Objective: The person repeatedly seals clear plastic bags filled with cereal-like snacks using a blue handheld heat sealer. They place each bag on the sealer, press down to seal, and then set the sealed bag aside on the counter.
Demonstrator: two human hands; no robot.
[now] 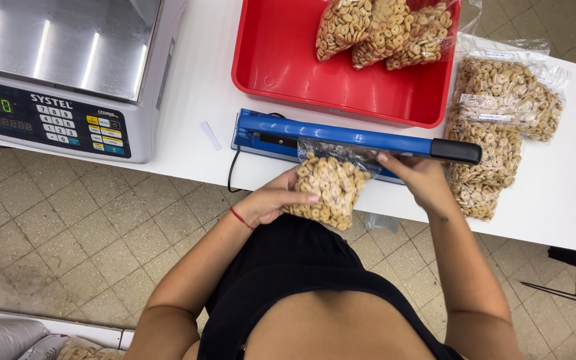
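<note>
My left hand (271,200) grips the side of a clear plastic bag of ring-shaped snacks (328,190), whose open top lies in the jaws of a blue heat sealer (341,137). My right hand (418,177) holds the bag's other top corner just under the sealer's arm, near its black handle (456,151). The bag hangs over the edge of the white table (195,100). A thin red band circles my left wrist.
A red tray (281,60) behind the sealer holds three filled snack bags (385,27). More filled bags (501,127) lie to the right of it. A digital scale (61,73) with a steel pan stands at the left. Tiled floor lies below.
</note>
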